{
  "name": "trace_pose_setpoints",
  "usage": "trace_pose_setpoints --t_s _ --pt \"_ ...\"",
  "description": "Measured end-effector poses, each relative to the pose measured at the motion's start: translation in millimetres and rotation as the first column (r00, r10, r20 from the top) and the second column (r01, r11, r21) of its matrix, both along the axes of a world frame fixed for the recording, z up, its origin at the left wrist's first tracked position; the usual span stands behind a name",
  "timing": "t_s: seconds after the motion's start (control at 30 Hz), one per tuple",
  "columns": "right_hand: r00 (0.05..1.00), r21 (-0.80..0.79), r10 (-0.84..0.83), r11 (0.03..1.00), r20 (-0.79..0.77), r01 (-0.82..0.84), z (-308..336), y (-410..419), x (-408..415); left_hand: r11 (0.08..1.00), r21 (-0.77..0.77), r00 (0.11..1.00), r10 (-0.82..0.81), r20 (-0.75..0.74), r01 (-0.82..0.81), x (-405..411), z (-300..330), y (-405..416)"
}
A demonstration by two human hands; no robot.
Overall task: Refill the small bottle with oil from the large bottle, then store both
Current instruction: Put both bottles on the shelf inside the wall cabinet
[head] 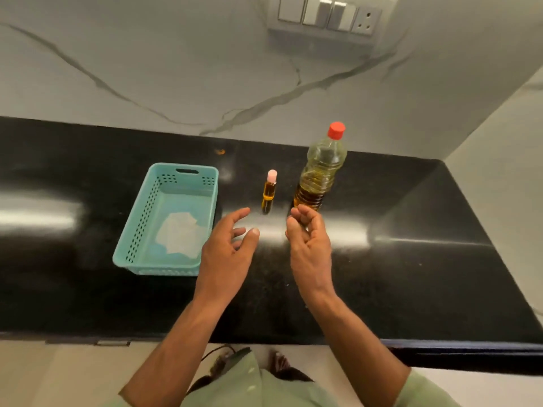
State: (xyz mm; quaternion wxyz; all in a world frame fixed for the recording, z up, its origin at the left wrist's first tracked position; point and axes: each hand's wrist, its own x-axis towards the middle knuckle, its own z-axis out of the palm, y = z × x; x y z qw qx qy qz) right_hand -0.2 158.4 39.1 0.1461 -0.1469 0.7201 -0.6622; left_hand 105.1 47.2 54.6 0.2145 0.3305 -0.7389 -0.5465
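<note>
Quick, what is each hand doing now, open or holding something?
Left hand: open, holds nothing, near the small bottle.
Right hand: open, fingers loosely curled, holds nothing.

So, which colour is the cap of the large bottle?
Red; the cap of the large bottle shows clearly in the head view.

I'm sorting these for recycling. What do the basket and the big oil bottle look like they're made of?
Basket: likely moulded plastic, matte teal, with punched holes and a handle slot. Large bottle: seemingly clear ribbed plastic, oil visible through it, with a glossy red cap, probably plastic.
</note>
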Motion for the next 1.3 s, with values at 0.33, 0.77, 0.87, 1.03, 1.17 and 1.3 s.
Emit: trace_pose_setpoints --t_s 0.33,0.77,0.87,1.03,1.17,1.3 --pt "0.984 0.181 -0.039 0.981 -0.173 0.071 12 2 -57 0.996 -0.046 0.997 -0.072 -0.034 0.071 -49 3 -6" --pt "0.932 0.268 -0.265 0.905 -0.248 0.329 -11 -37 -137 0.989 -0.136 0.994 -0.040 0.106 0.055 -125 -24 -21" --pt "0.927 0.259 -0.276 0.904 -0.253 0.340 -18 -36 -144 0.988 -0.143 0.993 -0.044 0.111 0.060 -131 -28 -23" --pt "0.932 0.258 -0.288 0.904 -0.222 0.341 -28 -36 -153 0.987 -0.148 0.988 -0.041 0.146 0.063 -137 -36 -29" --pt "0.937 0.253 -0.285 0.909 -0.203 0.332 -32 -39 -156 0.988 -0.147 0.988 -0.031 0.151 0.054 -140 -45 -33" --pt "0.941 0.244 -0.281 0.915 -0.188 0.322 -32 -43 -160 0.990 -0.132 0.991 -0.022 0.133 0.040 -144 -51 -35"
